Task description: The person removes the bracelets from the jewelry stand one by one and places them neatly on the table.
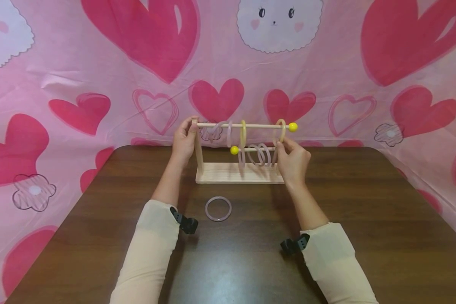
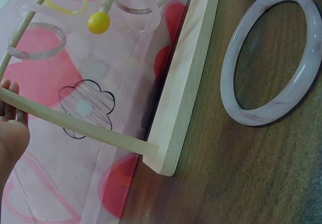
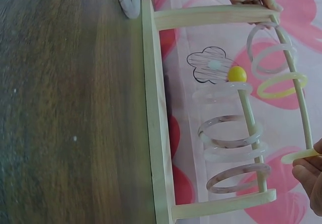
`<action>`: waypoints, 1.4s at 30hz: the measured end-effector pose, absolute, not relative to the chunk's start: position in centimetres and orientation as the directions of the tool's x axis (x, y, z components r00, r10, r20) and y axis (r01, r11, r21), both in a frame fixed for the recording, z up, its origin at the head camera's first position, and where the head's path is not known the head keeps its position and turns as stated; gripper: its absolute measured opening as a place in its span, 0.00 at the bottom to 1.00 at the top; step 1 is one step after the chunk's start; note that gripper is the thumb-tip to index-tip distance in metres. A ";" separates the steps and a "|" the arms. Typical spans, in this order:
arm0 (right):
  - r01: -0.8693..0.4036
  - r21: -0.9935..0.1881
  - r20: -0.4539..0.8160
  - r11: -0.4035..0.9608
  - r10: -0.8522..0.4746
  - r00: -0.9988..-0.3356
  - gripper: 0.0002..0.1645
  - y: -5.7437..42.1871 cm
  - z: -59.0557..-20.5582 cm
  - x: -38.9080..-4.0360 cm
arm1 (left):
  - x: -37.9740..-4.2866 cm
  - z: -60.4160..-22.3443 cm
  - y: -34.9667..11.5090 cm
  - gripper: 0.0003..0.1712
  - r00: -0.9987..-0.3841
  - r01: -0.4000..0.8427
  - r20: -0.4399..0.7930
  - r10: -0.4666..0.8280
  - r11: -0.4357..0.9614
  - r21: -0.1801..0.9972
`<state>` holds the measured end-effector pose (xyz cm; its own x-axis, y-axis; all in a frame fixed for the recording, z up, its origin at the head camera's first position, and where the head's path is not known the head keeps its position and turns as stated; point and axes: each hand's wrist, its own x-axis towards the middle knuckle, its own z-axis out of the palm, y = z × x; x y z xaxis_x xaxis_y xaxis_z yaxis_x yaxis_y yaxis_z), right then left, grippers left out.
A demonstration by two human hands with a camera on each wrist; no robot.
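- Currently, right hand (image 1: 294, 164) pinches yellow ring (image 1: 283, 131) on upper rod (image 1: 262, 126); left hand (image 1: 183, 142) grips stand (image 1: 216, 173).
- Loose ring (image 2: 228, 78) lies well within edges of surface (image 1: 99, 236).
- Lower rings (image 3: 226, 144) overlap in head view, spaced in right wrist's.

In the head view, a dark brown wood-grain table (image 1: 243, 236) fills 6 o'clock, its far corners rounded and a pale sheen (image 1: 222, 283) near its lower edge. Behind it hangs pink cloth (image 1: 220, 50), lightly creased. Big red hearts are printed at 11 (image 1: 148, 33) and 2 o'clock (image 1: 395, 42), an outlined heart (image 1: 156, 109) at 10, a white scalloped figure (image 1: 277, 36) with dark eyes and pink cheeks at 1, another white figure (image 1: 5, 38) cut off at 10, and scribbled flowers near 9 (image 1: 34, 192) and 3 (image 1: 389, 134).
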<state>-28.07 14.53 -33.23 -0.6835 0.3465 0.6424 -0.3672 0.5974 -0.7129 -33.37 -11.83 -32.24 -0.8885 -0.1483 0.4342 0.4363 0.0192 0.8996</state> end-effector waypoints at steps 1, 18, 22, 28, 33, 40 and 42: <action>-0.366 -0.715 0.642 0.596 0.351 -0.682 0.12 14.6 -33.3 -28.1 | -33.4 -32.2 -11.8 0.20 -0.888 0.438 0.436 -0.148 0.020 0.899; -0.389 -0.702 0.668 0.597 0.362 -0.650 0.12 15.1 -33.5 -28.0 | -33.4 -32.3 -11.9 0.19 -0.888 0.441 0.439 -0.138 0.019 0.897; -0.393 -0.702 0.671 0.594 0.365 -0.646 0.11 15.3 -33.5 -28.0 | -33.4 -32.3 -11.9 0.20 -0.887 0.442 0.440 -0.141 0.016 0.897; -0.365 -0.717 0.651 0.594 0.382 -0.656 0.11 15.5 -33.4 -27.9 | -33.4 -32.3 -11.9 0.21 -0.884 0.448 0.444 -0.142 0.010 0.894; -0.351 -0.722 0.642 0.596 0.389 -0.660 0.11 15.6 -33.2 -27.9 | -33.3 -32.3 -11.9 0.20 -0.889 0.439 0.436 -0.141 0.007 0.898; -0.351 -0.725 0.643 0.593 0.400 -0.653 0.11 15.7 -33.1 -27.9 | -33.5 -32.4 -11.9 0.21 -0.887 0.444 0.440 -0.139 0.002 0.896; -0.349 -0.722 0.646 0.597 0.403 -0.648 0.11 15.8 -33.1 -27.9 | -33.5 -32.4 -11.9 0.21 -0.886 0.445 0.441 -0.139 0.003 0.895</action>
